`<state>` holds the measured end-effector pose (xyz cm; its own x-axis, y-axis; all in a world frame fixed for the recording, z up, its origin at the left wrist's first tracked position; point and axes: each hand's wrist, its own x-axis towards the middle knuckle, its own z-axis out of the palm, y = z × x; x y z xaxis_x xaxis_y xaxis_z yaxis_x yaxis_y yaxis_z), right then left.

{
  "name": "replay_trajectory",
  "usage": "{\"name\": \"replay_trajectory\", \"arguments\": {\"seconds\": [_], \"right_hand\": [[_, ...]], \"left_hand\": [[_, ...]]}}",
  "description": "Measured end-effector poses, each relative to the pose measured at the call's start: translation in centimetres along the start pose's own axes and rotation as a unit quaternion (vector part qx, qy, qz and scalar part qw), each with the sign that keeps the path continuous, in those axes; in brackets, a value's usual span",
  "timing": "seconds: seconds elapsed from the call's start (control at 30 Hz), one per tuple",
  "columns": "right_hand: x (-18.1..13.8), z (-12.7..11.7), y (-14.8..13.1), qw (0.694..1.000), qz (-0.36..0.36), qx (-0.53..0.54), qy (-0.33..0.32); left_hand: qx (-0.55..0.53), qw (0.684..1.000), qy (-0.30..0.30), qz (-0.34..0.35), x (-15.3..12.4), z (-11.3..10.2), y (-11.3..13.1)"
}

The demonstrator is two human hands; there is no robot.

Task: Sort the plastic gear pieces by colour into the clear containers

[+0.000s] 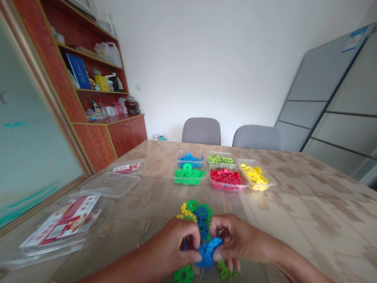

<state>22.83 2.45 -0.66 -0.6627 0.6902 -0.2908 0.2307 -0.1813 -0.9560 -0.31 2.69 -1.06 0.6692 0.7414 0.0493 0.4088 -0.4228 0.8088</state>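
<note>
head view: blue discs (207,253) are pinched at near centre by left hand (178,241) and right hand (240,239), close together, seemingly so both edges can be steadied; far tubs (271,183) are sorted by colour, presumably to prevent mixing

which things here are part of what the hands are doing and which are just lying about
In use:
- blue pieces, pinched by left hand and right hand
- green, yellow and blue discs close by
- five tubs of pieces, probably the supply

Just lying about:
- clear lids
- grey chairs
- white jugs
</note>
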Motion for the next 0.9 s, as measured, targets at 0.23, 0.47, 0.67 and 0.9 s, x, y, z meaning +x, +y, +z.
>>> {"name": "replay_trajectory", "arguments": {"seconds": [0.23, 0.47, 0.67, 0.9], "right_hand": [[1.1, 0.4, 1.2, 0.998, -0.04, 0.039, 0.01], [1.8, 1.2, 0.4, 0.987, -0.134, -0.037, 0.081], [4.6, -3.4, -2.5, 0.942, -0.165, -0.168, 0.239], [12.5, -11.0, -8.7, 0.854, -0.188, -0.264, 0.408]], "left_hand": [[-0.039, 0.997, 0.071, -0.012, 0.7, 0.9, -0.9], [-0.114, 0.989, 0.091, 0.008, 1.4, 0.0, -1.5], [-0.114, 0.978, 0.175, 0.007, 2.6, -3.3, -2.4], [-0.127, 0.978, 0.167, -0.012, 3.0, -3.4, -4.3]]}}
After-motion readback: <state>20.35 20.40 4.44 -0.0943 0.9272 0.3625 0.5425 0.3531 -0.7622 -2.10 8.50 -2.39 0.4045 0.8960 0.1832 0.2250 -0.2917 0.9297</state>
